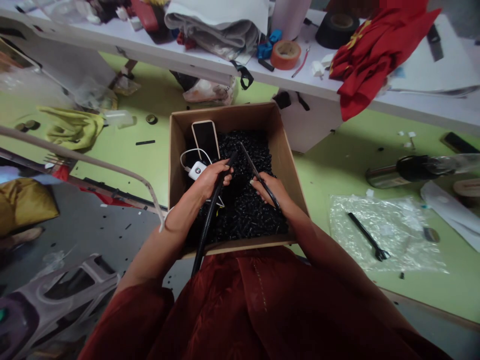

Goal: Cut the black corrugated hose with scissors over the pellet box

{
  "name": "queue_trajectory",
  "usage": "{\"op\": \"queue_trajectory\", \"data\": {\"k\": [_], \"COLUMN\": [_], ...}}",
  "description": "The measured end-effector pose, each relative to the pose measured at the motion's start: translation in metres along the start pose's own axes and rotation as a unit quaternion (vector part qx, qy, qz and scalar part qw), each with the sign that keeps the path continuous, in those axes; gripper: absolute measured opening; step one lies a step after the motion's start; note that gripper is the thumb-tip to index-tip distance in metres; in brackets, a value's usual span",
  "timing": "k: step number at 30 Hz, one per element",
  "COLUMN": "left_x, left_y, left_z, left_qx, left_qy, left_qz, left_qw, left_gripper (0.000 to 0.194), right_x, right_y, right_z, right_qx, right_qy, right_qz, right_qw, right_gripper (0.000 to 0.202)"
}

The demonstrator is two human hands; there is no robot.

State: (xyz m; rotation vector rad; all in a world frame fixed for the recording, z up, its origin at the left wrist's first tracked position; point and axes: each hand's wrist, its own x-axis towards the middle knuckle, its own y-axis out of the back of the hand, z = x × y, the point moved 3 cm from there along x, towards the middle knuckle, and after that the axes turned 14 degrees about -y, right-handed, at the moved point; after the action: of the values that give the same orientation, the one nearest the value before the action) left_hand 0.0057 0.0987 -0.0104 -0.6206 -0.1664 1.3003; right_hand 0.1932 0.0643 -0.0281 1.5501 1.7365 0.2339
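Observation:
My left hand [214,179] is closed around a black ribbed tube [206,227], whose upper end points up over the box and whose lower part runs down past the near rim toward my lap. In my right hand [273,189] is a pair of dark scissors [249,157], fingers wrapped about the handles, blades pointing up and left beside the tube's end. Whether the blades touch the tube I cannot tell. Both hands are over an open cardboard box [288,165] holding many short black pieces [247,220]. Inside it, at the left, are a phone [205,137] and a white power bank [195,170] with a white cable.
Behind the box runs a white table [210,65] bearing orange tape [285,54], black tape [337,29] and red cloth [378,55]. On the green surface at right lie a bottle [386,172] and a plastic bag [408,235]. A curved metal bar [123,168] crosses at left.

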Motion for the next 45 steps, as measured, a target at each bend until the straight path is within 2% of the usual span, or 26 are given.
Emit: {"op": "queue_trajectory", "data": {"k": [4, 9, 13, 16, 18, 23, 27, 30, 37, 45], "left_x": [-0.004, -0.011, -0.011, -0.009, -0.008, -0.008, -0.005, -0.004, -0.001, -0.003], "left_y": [-0.004, -0.009, -0.010, -0.008, -0.007, -0.007, -0.003, 0.000, 0.005, 0.002], "left_z": [-0.001, 0.000, 0.000, -0.001, -0.001, -0.003, -0.005, -0.008, -0.013, -0.010], "left_qx": [-0.017, -0.012, -0.014, -0.001, 0.010, 0.046, 0.150, 0.214, 0.293, 0.313], "left_qy": [0.005, 0.017, 0.009, 0.007, 0.009, -0.020, -0.085, -0.111, -0.129, -0.104], "left_qz": [-0.022, -0.037, -0.044, -0.028, -0.015, 0.011, 0.028, 0.020, 0.011, -0.033], "left_qw": [1.000, 0.999, 0.999, 1.000, 1.000, 0.999, 0.985, 0.970, 0.947, 0.944], "left_gripper": [0.032, 0.049, 0.037, 0.019, 0.015, 0.022, 0.028, 0.033, 0.044, 0.045], "right_x": [-0.004, -0.006, -0.004, -0.002, -0.001, 0.001, 0.001, 0.001, -0.001, 0.000], "right_y": [0.000, 0.001, 0.001, 0.000, 0.000, 0.001, 0.003, 0.004, 0.001, 0.000], "right_z": [-0.002, -0.004, -0.003, -0.002, -0.001, -0.001, -0.004, -0.004, -0.006, -0.005], "right_qx": [0.017, 0.002, -0.017, -0.041, -0.054, -0.069, -0.076, -0.060, -0.068, -0.080], "right_qy": [-0.012, 0.017, 0.014, 0.008, 0.004, 0.005, 0.018, 0.014, 0.015, 0.019], "right_qz": [-0.052, -0.058, -0.054, -0.049, -0.040, -0.012, -0.003, -0.021, -0.060, -0.062], "right_qw": [0.998, 0.998, 0.998, 0.998, 0.998, 0.998, 0.997, 0.998, 0.996, 0.995], "right_gripper": [0.030, 0.037, 0.034, 0.032, 0.033, 0.043, 0.047, 0.051, 0.056, 0.057]}}
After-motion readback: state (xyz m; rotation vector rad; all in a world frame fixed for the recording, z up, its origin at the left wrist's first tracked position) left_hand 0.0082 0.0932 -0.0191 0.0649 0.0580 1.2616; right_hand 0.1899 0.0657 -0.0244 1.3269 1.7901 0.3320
